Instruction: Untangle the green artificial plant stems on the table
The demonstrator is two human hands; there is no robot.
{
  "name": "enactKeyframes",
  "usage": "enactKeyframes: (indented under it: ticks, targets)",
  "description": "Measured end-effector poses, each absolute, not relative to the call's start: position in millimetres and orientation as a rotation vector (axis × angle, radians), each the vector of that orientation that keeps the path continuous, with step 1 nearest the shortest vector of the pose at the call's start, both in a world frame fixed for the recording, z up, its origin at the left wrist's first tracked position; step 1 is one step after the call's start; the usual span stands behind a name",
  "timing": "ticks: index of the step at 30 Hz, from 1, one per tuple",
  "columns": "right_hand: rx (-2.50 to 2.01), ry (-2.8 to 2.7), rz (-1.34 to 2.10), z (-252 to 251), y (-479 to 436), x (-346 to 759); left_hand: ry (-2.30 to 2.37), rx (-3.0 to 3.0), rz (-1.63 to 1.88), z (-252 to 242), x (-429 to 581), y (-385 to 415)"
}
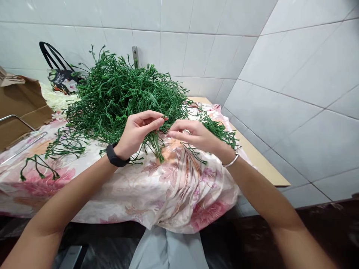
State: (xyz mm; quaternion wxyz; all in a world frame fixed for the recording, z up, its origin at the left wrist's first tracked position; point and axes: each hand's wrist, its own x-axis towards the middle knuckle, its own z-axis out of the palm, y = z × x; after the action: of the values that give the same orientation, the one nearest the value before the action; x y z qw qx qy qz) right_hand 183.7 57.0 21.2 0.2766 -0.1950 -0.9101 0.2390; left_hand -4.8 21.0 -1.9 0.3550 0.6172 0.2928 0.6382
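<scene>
At the far left a brown cardboard box (19,104) stands open on the worktop, with a thin metal rod (17,119) crossing in front of it. Just right of the box, against the tiled wall, sits a black floral bag (60,76) with its handles upright, and a patch of white flowers (56,99) lies near it. A flowered cloth (157,190) in pink and cream covers the worktop (263,164) and hangs over its near edge. On the cloth, towards the far side, a large heap of green plastic stems (117,93) spreads out, with loose sprigs (39,164) trailing to the near left.

The left hand (137,130), with a black watch (116,157) on the wrist, is raised at the near edge of the heap; its fingers (155,121) are closed, thumb against forefinger, pinching a thin green stem (157,144) that hangs down from the pinch towards the cloth. Just beside it, the right hand (196,136) (a silver bangle (231,161) on its wrist) has its fingers (175,133) curled and closed near the same stem, fingertips almost meeting those of the left; whether they actually grip it I cannot tell. More green sprigs lie under and to the right of this hand. Farther right the bare wooden edge of the worktop meets the white tiled wall (294,74).
</scene>
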Motion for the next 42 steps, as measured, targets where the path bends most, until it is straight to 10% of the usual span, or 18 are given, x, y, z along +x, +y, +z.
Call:
enactKeyframes:
  ticks: [24,42]
  targets:
    - [-0.473,-1.765,1.195,20,60,185,0.839,1.942,1.775,20,-31,17]
    - [-0.445,-1.945,1.0,16,53,183,0.997,2.16,1.382,6,-8,12]
